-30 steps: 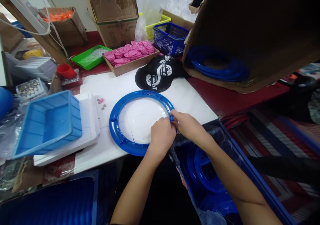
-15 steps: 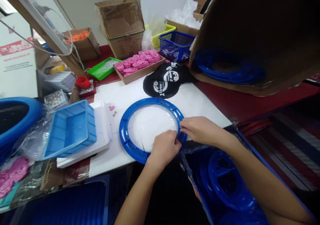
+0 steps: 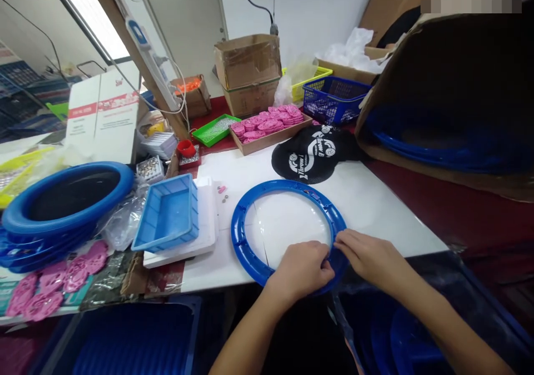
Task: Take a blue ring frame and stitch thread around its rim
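A blue plastic ring (image 3: pixel 244 247) lies on the white table top in front of me, its ribbed side facing up. My left hand (image 3: pixel 306 266) is closed at the ring's near right part, with the knuckles up and the fingertips hidden. At the right rim, my right hand (image 3: pixel 369 252) pinches with its fingers together against the ring. Any small part between these fingers is too hidden to make out. Beyond the ring lies a black mesh cloth (image 3: pixel 312 155) with white lettering. Small pink and metal pieces (image 3: pixel 224 194) sit to the ring's left.
On the left, a light blue bin (image 3: pixel 169 213) rests on white foam, near stacked blue rings (image 3: pixel 120 174). A box of pink parts (image 3: pixel 267 124), a green tray (image 3: pixel 214 130) and a blue basket (image 3: pixel 334 97) stand behind. A large carton (image 3: pixel 442 47) leans at right.
The head view has turned left, so the whole scene sits farther right and lower. Both hands stay at the same part of the ring with little change in grip.
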The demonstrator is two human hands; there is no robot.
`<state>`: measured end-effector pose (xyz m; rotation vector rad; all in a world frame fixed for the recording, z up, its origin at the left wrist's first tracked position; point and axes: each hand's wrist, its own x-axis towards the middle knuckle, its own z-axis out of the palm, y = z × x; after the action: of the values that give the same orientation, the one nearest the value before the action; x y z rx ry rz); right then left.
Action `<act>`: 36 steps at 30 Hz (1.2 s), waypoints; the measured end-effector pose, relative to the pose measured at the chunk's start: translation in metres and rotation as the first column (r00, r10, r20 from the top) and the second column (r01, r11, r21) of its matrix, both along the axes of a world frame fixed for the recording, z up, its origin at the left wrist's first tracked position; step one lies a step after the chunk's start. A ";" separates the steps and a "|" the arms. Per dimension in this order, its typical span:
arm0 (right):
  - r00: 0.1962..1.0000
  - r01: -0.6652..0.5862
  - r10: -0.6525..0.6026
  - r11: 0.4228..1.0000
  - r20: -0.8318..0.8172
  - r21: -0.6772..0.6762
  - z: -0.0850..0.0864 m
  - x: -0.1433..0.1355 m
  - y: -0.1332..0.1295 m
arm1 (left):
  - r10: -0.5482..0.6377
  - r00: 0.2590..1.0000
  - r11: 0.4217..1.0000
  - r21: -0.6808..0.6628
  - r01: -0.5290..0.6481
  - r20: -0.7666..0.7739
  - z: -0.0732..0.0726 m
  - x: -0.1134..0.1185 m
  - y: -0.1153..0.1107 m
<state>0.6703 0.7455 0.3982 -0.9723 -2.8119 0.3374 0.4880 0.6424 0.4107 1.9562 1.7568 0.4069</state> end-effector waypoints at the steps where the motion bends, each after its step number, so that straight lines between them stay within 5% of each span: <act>1: 1.000 0.027 -0.027 1.000 0.013 0.010 -0.001 -0.001 -0.005 | -0.024 1.000 1.000 -0.013 0.024 0.006 0.004 -0.003 -0.002; 7: 0.973 0.149 -0.146 0.989 0.177 -0.003 0.009 -0.011 -0.025 | 0.002 1.000 0.998 -0.059 -0.003 -0.018 0.021 0.001 -0.015; 13: 0.958 0.205 -0.198 0.979 0.207 -0.016 0.020 -0.019 -0.051 | 0.124 0.987 0.989 -0.071 -0.132 -0.102 0.010 0.026 -0.012; 20: 0.999 0.000 -0.021 0.906 -0.045 -0.424 0.047 -0.002 -0.024 | 0.103 0.992 0.994 0.026 -0.102 -0.075 0.004 0.011 -0.020; 26: 0.999 -0.031 0.033 0.963 0.004 -0.267 0.051 -0.009 -0.007 | 0.076 0.997 0.997 0.016 -0.076 -0.020 0.006 0.006 -0.020; 36: 0.984 0.178 -0.171 0.947 0.047 -0.268 0.039 -0.009 -0.026 | 0.067 0.990 0.998 0.002 -0.068 0.125 0.005 -0.001 -0.022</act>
<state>0.6612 0.7193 0.4375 -1.2774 -2.7203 0.7069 0.4871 0.6205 0.4160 1.8375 1.7476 0.5469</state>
